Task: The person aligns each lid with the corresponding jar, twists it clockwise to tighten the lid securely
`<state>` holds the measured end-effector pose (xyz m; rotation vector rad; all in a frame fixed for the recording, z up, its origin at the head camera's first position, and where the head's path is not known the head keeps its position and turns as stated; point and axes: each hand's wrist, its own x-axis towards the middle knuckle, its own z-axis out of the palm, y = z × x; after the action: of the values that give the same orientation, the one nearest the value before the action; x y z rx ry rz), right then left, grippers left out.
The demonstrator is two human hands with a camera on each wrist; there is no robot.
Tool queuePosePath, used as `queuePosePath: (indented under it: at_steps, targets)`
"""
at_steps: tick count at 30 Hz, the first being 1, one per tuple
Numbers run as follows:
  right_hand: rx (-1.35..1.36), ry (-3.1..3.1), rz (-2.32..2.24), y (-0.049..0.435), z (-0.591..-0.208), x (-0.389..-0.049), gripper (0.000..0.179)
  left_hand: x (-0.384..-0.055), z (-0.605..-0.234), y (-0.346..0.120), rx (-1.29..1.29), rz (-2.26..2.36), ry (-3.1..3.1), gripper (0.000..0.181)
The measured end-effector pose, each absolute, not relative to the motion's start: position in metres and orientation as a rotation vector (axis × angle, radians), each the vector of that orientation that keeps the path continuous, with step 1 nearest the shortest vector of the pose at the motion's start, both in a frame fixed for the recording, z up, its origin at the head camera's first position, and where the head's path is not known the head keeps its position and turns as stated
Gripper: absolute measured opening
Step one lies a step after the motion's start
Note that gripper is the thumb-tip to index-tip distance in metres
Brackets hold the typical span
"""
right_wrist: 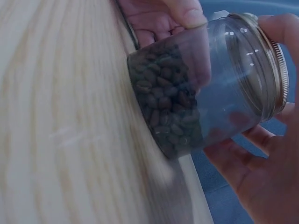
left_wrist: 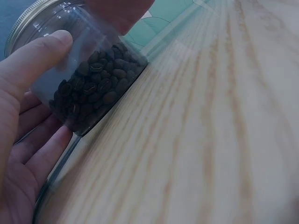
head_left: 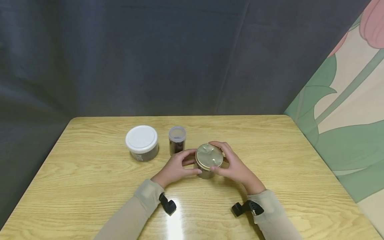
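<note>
A clear jar (right_wrist: 219, 79) with a gold screw lid (head_left: 209, 156) stands upright on the wooden table, about half full of dark coffee beans (left_wrist: 96, 77). My left hand (head_left: 177, 167) grips the jar's body from the left, its thumb (left_wrist: 44, 53) against the clear wall in the left wrist view. From the other side my right hand (head_left: 235, 165) holds the jar at the top, thumb and forefinger on the lid's rim. Its other fingers (right_wrist: 238, 161) curl behind the jar's wall in the right wrist view.
Behind my left hand is a small clear container (head_left: 177, 140) with dark contents and a translucent lid. Farther left stands a grey tub (head_left: 145, 155) with a white lid (head_left: 141, 137). A dark curtain (head_left: 168, 60) hangs past the table's (head_left: 270, 150) far edge.
</note>
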<state>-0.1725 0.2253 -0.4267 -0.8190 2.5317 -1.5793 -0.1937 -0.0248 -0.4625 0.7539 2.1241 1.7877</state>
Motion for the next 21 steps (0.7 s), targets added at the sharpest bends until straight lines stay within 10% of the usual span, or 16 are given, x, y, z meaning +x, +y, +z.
queuePosePath:
  at_steps: [21]
  targets:
    - [-0.771, 2.568, -1.610, 0.219, -0.426, -0.170, 0.091, -0.193, -0.459, -0.025, 0.742, 1.787, 2.151, 0.072]
